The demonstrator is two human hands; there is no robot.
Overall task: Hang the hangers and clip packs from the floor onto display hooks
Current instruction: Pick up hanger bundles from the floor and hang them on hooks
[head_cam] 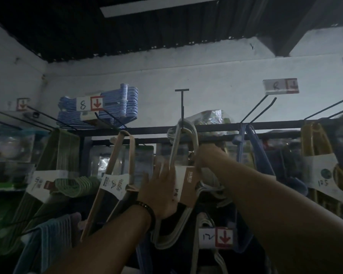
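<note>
A bundle of white hangers [183, 139] with a brown and white paper band [186, 182] hangs by its hooks on a black display hook [182, 107] at the centre of the rack. My left hand [160, 186], a dark bead bracelet on its wrist, lies flat against the band with the fingers spread. My right hand [208, 155] is closed around the hangers' upper right edge, just below the hook. Both arms reach upward.
Beige hangers [125, 165] hang left of centre and green ones [59, 165] further left. Blue hangers [251, 151] and yellow ones [317, 147] hang to the right. Blue hanger stacks [117, 103] lie on the top shelf. An empty double hook [259, 109] carries a price tag.
</note>
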